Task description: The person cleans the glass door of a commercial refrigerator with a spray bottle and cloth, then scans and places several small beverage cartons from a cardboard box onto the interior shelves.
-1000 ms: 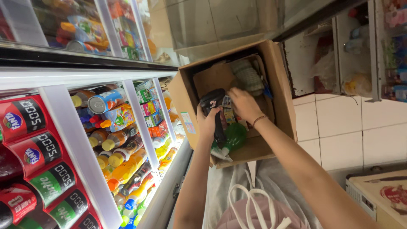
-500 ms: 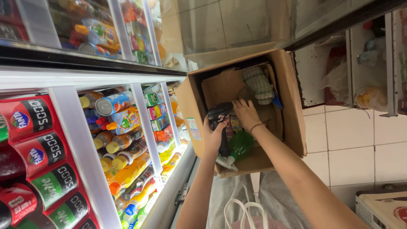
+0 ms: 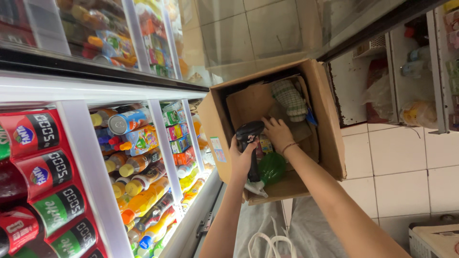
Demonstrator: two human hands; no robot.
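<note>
A black handheld barcode scanner (image 3: 251,148) is gripped by its handle in the left hand (image 3: 240,160), fingers closed around it, at the near rim of an open brown cardboard box (image 3: 330,129). The right hand (image 3: 277,134) is reached into the box just beside the scanner, fingers spread and resting on small colourful packets (image 3: 264,145); nothing is clamped in it. Below both hands a green rounded plastic item (image 3: 272,167) is seen inside the box, and beyond the right hand a checked cloth glove (image 3: 289,98). To the left of the left hand, bottles and cans (image 3: 138,167) fill a glass-fronted cooler (image 3: 86,157).
</note>
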